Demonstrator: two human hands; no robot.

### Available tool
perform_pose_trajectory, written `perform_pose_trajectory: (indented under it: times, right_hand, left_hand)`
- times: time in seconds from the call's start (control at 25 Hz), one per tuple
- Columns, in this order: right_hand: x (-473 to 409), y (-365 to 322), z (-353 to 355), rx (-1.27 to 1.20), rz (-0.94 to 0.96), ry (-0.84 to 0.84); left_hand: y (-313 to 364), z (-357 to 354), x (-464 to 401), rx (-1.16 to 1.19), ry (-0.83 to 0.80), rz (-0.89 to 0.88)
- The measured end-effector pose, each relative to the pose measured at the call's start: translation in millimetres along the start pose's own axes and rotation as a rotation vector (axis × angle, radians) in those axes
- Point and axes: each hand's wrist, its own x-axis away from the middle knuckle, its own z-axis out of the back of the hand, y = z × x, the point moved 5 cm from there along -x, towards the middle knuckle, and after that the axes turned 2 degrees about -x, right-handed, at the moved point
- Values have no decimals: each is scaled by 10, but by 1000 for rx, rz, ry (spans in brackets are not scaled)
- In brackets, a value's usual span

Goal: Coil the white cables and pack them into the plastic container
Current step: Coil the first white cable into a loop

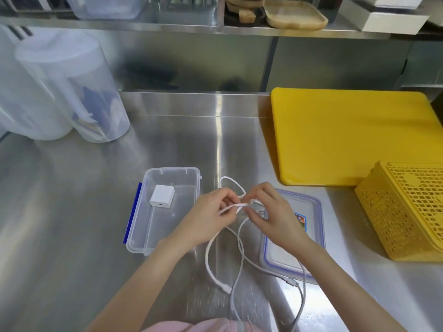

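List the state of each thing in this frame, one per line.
plastic container: open, lid off, holds the charger.
white charger: lying inside the container.
container lid: flat on the counter, under the right hand.
white cables: partly looped, ends trailing loose.
left hand: pinches the cables.
right hand: pinches the cables.
yellow basket: upside down.

Stainless steel counter (72, 200) w/ steel backsplash (191, 63); shelf (191, 26) at 12 o'clock; light streak reflected down counter centre.
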Motion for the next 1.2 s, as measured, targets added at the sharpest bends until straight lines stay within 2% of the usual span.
perform_pose_trajectory:
  times: [0.2, 0.36, 0.44, 0.6, 0.68, 0.76, 0.92, 1.0, 1.12, 1.2]
  right_hand:
    - [-253, -227, 235, 13, 47, 211]
    - [-424, -308, 219, 123, 18, 201]
    - [-469, -265, 191, 119, -29, 202]
    - [-412, 13, 161, 123, -171, 123]
    - [-381, 81, 152, 178, -179, 84]
    - [-401, 76, 183, 133, -195, 67]
    - [-476, -51, 268, -202, -257, 84]
    - [-479, -102, 272, -244, -278, 101]
    - [-491, -221, 229, -141, -257, -5]
    - [-481, -324, 165, 39, -159, -175]
  left_hand:
    - [337, 341, -154, -82, 146, -114]
    - [485, 384, -294, -321, 93, -87]
    - [584, 428, -320, -306, 134, -94]
    - [713, 753, -419, 71, 272, -29]
    - [721, 886, -480, 255, 269, 12]
    - [722, 904, -512, 340, 233, 33]
    - [580, 742, -477, 429, 186, 124]
    - [494, 643, -436, 593, 124, 150]
    - [511, 504, -367, 1033, -85, 99]
    - [535, 489, -350, 1095, -111, 56]
